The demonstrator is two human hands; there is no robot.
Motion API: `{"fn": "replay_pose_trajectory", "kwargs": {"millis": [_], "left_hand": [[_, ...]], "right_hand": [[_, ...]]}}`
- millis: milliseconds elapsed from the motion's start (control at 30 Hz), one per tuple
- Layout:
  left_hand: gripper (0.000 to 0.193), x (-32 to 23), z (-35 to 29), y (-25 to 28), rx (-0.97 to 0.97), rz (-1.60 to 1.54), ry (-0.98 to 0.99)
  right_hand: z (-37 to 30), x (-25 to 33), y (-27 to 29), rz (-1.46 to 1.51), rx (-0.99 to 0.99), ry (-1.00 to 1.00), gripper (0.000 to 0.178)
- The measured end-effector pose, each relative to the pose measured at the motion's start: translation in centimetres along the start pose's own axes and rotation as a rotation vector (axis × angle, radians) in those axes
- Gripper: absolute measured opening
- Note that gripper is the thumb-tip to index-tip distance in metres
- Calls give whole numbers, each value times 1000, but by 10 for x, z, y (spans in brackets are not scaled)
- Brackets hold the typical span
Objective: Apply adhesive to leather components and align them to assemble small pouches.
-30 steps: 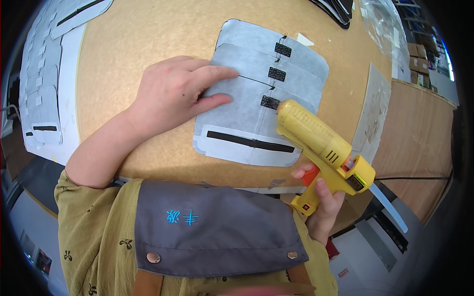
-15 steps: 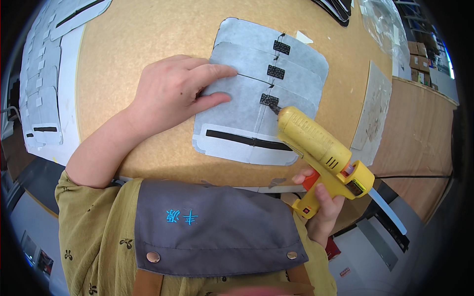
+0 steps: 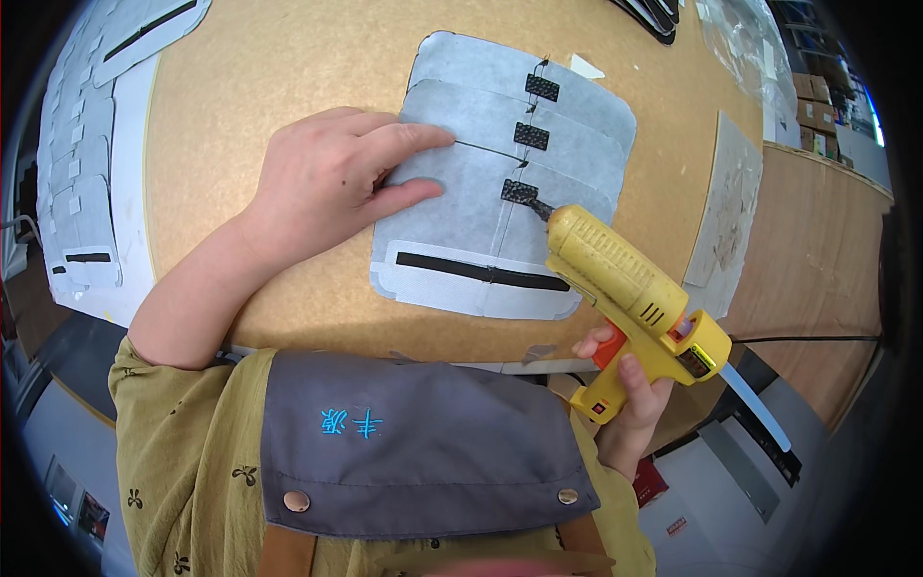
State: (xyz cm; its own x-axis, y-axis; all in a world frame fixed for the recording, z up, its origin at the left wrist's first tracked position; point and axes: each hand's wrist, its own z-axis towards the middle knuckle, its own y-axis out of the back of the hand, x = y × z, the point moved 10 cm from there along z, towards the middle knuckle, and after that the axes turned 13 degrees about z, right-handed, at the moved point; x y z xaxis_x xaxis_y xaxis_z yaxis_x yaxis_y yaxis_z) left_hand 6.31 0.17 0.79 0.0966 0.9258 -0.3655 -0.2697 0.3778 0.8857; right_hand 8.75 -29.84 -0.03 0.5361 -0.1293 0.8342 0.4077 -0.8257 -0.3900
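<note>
A pale grey-blue panel [image 3: 433, 207] with rounded corners and layered flaps lies on the work board. Three small black textured patches run down its seam, and a black strip [image 3: 481, 272] crosses its near end. My left hand [image 3: 322, 183] rests at the panel's left side, index finger and thumb stretched apart over it. In my right hand [image 3: 639, 399] is a yellow hot glue gun [image 3: 620, 264], with fingers around the handle and by the orange trigger. Its dark nozzle points at the right edge of the nearest patch [image 3: 519, 191]; whether they touch I cannot tell. A translucent glue stick [image 3: 760, 412] sticks out of the back.
Similar grey panels [image 3: 82, 144] lie overlapped along the left. Dark pieces [image 3: 656, 17] and clear plastic film [image 3: 745, 48] are at the far right. A stained flat sheet [image 3: 716, 212] lies on the board's right edge. A black cable [image 3: 808, 340] runs behind the gun.
The glue gun has shifted slightly right relative to the panel, its nozzle moving toward the nearest patch's right edge. My left hand stays in place on the panel.
</note>
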Motion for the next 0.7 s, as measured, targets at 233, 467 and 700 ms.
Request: {"fn": "replay_pose_trajectory", "kwargs": {"millis": [233, 467, 700], "left_hand": [[39, -1, 1, 0, -1, 5, -11], [39, 0, 0, 2, -20, -15, -13], [39, -1, 0, 1, -12, -13, -15]], "right_hand": [[4, 3, -12, 7, -21, 4, 46], [18, 1, -19, -54, -19, -1, 46], [11, 2, -6, -21, -25, 25, 47]]}}
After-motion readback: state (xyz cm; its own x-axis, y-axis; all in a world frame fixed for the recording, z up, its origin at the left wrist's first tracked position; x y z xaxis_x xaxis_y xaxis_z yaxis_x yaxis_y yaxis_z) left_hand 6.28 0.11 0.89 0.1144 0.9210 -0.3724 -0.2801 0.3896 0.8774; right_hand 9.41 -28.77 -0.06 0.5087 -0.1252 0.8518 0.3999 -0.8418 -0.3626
